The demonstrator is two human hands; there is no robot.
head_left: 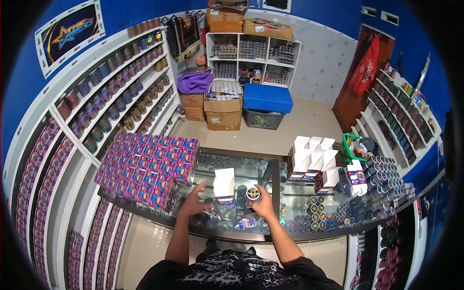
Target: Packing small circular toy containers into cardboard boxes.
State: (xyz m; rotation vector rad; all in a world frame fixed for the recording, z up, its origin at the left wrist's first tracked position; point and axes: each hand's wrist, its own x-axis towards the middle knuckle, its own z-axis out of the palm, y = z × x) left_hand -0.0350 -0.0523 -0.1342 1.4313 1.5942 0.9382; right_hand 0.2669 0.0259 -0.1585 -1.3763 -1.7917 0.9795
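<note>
My right hand grips a small round tin with a colourful lid, just above the glass counter. A small open box, white flaps up and printed base, stands on the glass just left of the tin. My left hand hovers with fingers spread to the left of that box, not touching it and holding nothing. Both forearms come up from the lower edge.
A big stack of purple printed boxes fills the counter's left. Several open white-flapped boxes and rows of round tins crowd the right. Wall shelves of jars, cardboard cartons and a blue-lidded crate stand beyond.
</note>
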